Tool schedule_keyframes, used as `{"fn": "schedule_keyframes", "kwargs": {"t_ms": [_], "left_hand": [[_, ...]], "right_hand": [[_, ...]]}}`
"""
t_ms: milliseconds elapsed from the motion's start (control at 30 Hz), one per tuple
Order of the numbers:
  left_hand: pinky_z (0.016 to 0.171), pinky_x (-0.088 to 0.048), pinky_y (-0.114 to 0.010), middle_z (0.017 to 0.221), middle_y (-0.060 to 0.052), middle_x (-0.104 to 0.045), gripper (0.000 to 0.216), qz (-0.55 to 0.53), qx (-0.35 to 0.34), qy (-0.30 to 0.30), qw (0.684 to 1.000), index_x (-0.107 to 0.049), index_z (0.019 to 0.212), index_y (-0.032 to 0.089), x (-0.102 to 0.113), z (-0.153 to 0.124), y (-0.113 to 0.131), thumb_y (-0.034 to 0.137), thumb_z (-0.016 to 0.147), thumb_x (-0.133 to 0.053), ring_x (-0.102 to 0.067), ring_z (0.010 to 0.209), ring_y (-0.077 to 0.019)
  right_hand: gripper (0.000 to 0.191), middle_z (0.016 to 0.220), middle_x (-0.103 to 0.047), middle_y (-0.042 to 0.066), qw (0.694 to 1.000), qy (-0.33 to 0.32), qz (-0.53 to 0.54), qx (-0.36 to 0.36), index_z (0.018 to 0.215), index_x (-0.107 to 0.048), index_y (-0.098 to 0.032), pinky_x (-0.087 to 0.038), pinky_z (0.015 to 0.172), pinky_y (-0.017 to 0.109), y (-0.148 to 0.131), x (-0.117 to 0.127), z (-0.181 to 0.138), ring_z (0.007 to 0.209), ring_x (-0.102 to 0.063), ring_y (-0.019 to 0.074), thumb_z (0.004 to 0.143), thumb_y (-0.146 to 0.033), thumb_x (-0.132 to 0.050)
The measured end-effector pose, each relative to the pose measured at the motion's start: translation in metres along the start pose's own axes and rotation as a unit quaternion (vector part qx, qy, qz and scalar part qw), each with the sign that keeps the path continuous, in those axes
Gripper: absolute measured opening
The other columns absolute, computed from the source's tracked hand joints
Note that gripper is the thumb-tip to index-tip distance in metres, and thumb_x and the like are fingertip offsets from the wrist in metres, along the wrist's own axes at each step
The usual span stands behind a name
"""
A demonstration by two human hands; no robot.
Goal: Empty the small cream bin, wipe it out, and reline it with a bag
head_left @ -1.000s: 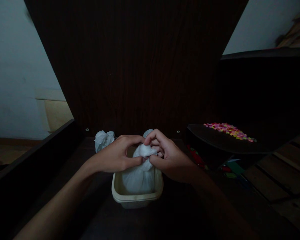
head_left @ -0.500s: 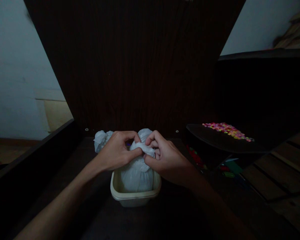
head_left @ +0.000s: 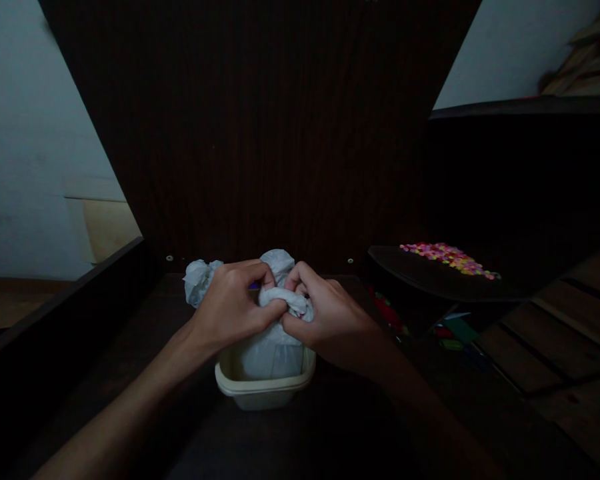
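Observation:
A white plastic bag (head_left: 271,355) sits in a cream-coloured tub (head_left: 266,385) on a dark wooden surface. Its twisted neck is pinched between the thumb and fingers of my left hand (head_left: 237,301). From the other side my right hand (head_left: 325,310) grips the same twist, its fingers curled inward. The bag's lower part bulges in the tub, and what it contains cannot be made out. Some of the bag puffs up behind the twist. Another crumpled white plastic bag (head_left: 198,283) lies just left of my left hand, partly behind it.
A tall dark wooden panel (head_left: 260,133) rises behind the tub. To the right, a dark shelf (head_left: 405,270) carries a heap of small pink and yellow pieces (head_left: 447,258). A low dark side board (head_left: 65,293) runs along the left.
Both hands keep hold of the bag's neck and have drawn a little closer together over it. The whole view has shifted slightly.

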State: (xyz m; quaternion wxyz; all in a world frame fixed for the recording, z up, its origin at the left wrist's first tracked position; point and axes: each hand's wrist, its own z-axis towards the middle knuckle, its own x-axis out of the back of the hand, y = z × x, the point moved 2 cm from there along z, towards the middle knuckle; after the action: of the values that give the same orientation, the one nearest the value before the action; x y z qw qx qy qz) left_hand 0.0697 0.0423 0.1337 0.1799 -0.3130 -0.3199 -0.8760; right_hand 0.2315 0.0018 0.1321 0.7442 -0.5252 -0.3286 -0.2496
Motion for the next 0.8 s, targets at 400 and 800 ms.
{"fn": "schedule_keyframes", "kwargs": {"t_ms": [400, 800], "left_hand": [[0.058, -0.038, -0.022, 0.071, 0.004, -0.062, 0.008, -0.011, -0.013, -0.004, 1.000, -0.059, 0.077, 0.018, 0.0028, 0.0013, -0.0021, 0.019, 0.073, -0.066, -0.055, 0.060, -0.0116], [0.066, -0.047, -0.026, 0.086, 0.002, -0.068, 0.025, -0.139, 0.038, -0.052, 0.988, -0.054, 0.098, 0.021, -0.0062, -0.0032, -0.0080, 0.011, 0.077, -0.062, -0.065, 0.076, -0.0162]], "right_hand": [[0.011, 0.070, -0.054, -0.005, 0.998, 0.017, 0.059, 0.010, 0.091, -0.057, -0.024, -0.026, 0.055, 0.026, 0.0072, 0.0000, 0.0011, 0.061, -0.045, 0.0124, 0.080, -0.020, -0.058], [0.014, 0.079, -0.053, -0.004, 0.998, 0.052, 0.045, -0.015, 0.095, -0.046, -0.024, -0.027, 0.059, 0.027, 0.0057, -0.0048, 0.0041, 0.062, -0.043, 0.0135, 0.083, -0.019, -0.051]]}}
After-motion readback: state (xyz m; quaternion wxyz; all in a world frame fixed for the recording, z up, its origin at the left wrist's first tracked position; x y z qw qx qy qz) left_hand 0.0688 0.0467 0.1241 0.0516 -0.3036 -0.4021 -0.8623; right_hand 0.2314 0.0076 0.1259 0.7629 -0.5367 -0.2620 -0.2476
